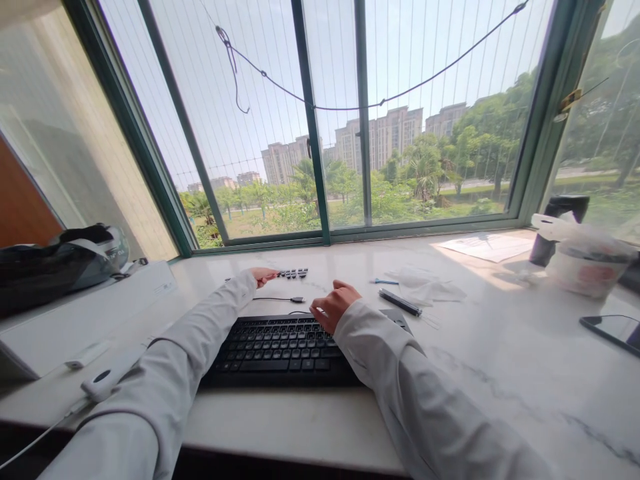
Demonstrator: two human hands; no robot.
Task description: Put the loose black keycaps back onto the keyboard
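Note:
A black keyboard (280,347) lies on the white marble-patterned counter. My left hand (263,276) reaches past its far side to loose black keycaps (294,273) lined up in rows, its fingertips closed together at the nearest one. The small gap between those fingers is hard to see. Over the keyboard's far right part, my right hand (334,307) hovers with bent fingers apart and nothing visible in them. Between the hands, a black USB plug (297,300) on its cable rests beyond the keyboard.
Right of the keyboard are a dark pen-like tool (400,302), a small blue brush-like stick (385,281) and clear plastic wrap (430,287). A bagged tub (585,267) and a phone (613,332) stand farther right. A white box (90,320) and a power strip (113,377) sit left.

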